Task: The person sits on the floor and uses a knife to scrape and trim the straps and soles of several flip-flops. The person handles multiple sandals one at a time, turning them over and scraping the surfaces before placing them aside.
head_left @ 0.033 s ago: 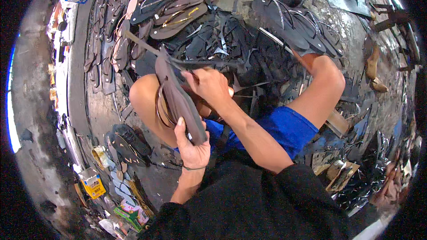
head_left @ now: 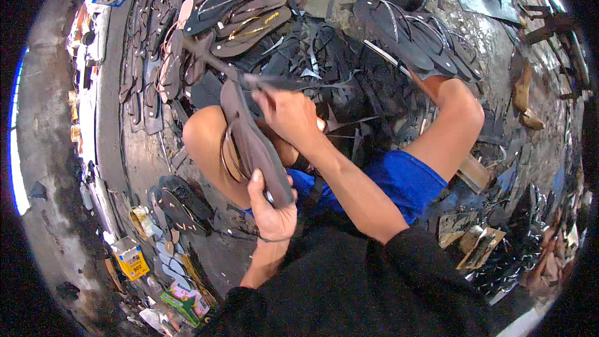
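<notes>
My left hand [head_left: 272, 212] grips the heel end of a dark brown flip-flop [head_left: 251, 143], thumb on its upper side. The flip-flop is tilted, toe away from me, its thin strap [head_left: 231, 159] facing left. Next to its right edge, near the toe, my right hand [head_left: 290, 115] is closed around what looks like a knife; its blade [head_left: 259, 81] is smeared by motion and its handle mostly hidden. A narrow blurred strip [head_left: 209, 56] sticks out past the toe, up and to the left. I cannot tell whether the blade touches the sole.
Rows of flip-flops [head_left: 150, 56] lie at the far left, with more piled [head_left: 253, 22] beside them. Dark offcuts [head_left: 324, 56] heap up beyond my hands. Several flip-flops [head_left: 399, 31] lie far right. Small boxes [head_left: 131, 261] stand near left. My bent knees flank the work.
The narrow strip at the toe has shifted slightly right and down and is more blurred. The flip-flop and my left hand have moved a little to the right and down.
</notes>
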Action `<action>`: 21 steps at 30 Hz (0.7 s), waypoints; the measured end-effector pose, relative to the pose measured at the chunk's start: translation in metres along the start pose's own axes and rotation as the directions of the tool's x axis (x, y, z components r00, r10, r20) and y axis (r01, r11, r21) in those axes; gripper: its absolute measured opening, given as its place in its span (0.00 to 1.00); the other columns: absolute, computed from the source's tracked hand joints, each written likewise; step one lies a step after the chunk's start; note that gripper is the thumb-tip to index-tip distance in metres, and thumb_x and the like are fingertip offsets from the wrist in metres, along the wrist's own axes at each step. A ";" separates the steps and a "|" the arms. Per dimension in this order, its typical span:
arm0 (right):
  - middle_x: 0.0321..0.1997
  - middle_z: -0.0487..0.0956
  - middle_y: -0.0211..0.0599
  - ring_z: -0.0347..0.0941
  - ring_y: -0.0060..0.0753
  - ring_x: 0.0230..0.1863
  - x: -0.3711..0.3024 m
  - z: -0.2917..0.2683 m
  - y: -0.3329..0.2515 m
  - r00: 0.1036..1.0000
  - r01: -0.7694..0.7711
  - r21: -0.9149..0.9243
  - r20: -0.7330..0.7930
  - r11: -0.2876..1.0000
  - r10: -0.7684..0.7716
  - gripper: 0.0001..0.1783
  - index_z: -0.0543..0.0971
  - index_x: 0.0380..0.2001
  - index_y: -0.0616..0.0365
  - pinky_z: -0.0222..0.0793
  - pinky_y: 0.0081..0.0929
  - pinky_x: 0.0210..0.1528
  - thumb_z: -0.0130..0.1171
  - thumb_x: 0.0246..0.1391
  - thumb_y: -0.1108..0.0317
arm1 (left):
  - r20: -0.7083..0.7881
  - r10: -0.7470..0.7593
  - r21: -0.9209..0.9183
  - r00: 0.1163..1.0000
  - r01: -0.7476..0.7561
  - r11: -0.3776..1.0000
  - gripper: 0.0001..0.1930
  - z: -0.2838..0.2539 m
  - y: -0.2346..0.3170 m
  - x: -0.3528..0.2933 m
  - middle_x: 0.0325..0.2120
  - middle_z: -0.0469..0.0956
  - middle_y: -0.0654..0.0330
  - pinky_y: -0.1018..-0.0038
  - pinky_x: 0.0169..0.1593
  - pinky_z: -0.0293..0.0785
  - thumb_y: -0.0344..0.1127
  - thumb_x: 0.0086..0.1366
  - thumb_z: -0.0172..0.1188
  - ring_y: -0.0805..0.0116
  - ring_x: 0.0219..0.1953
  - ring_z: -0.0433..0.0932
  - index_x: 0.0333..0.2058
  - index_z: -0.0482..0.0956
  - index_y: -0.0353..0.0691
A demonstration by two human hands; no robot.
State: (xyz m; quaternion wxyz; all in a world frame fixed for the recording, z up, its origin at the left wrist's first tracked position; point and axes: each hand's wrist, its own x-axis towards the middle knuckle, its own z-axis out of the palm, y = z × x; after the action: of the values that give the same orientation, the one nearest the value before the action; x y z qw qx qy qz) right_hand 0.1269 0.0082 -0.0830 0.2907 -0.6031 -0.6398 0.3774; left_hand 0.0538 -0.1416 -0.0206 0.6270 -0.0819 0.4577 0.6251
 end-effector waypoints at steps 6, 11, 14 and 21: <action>0.23 0.81 0.39 0.75 0.26 0.28 0.017 -0.049 0.016 0.875 -0.347 0.494 0.476 0.797 0.086 0.24 0.83 0.32 0.62 0.73 0.35 0.35 0.62 0.60 0.47 | 0.042 0.084 0.750 0.996 -0.087 0.655 0.18 -0.040 0.008 -0.033 0.40 0.82 0.61 0.68 0.45 0.78 0.37 0.63 0.66 0.71 0.40 0.80 0.48 0.78 0.34; 0.27 0.80 0.43 0.77 0.39 0.28 -0.043 -0.081 0.000 0.981 -0.012 0.380 0.185 0.925 -0.064 0.15 0.81 0.33 0.60 0.73 0.37 0.32 0.70 0.50 0.59 | 0.465 -0.266 0.815 0.845 -0.290 0.502 0.26 -0.008 0.057 0.036 0.48 0.76 0.59 0.71 0.55 0.73 0.31 0.62 0.68 0.70 0.51 0.75 0.57 0.70 0.34; 0.37 0.82 0.46 0.80 0.55 0.35 -0.052 -0.072 -0.015 0.964 0.248 0.334 0.009 0.909 -0.266 0.17 0.80 0.40 0.58 0.77 0.43 0.39 0.68 0.52 0.59 | 0.459 0.097 0.771 0.883 -0.450 0.450 0.18 0.015 0.050 0.052 0.45 0.78 0.59 0.71 0.49 0.78 0.34 0.69 0.61 0.68 0.47 0.78 0.54 0.71 0.34; 0.40 0.82 0.43 0.77 0.35 0.33 -0.107 -0.144 0.018 0.950 0.284 0.011 -0.136 0.959 -0.280 0.19 0.80 0.50 0.61 0.75 0.31 0.37 0.66 0.55 0.70 | 0.224 0.085 0.718 0.971 -0.223 0.659 0.22 0.065 0.118 0.022 0.30 0.81 0.57 0.72 0.29 0.81 0.51 0.72 0.53 0.66 0.27 0.82 0.45 0.75 0.33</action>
State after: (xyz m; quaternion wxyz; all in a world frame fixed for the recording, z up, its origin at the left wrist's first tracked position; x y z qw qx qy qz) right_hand 0.2667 -0.0794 -0.0109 0.3928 -0.5249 -0.6928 0.3004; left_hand -0.0216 -0.0581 0.0565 0.5877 0.2714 0.6208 0.4421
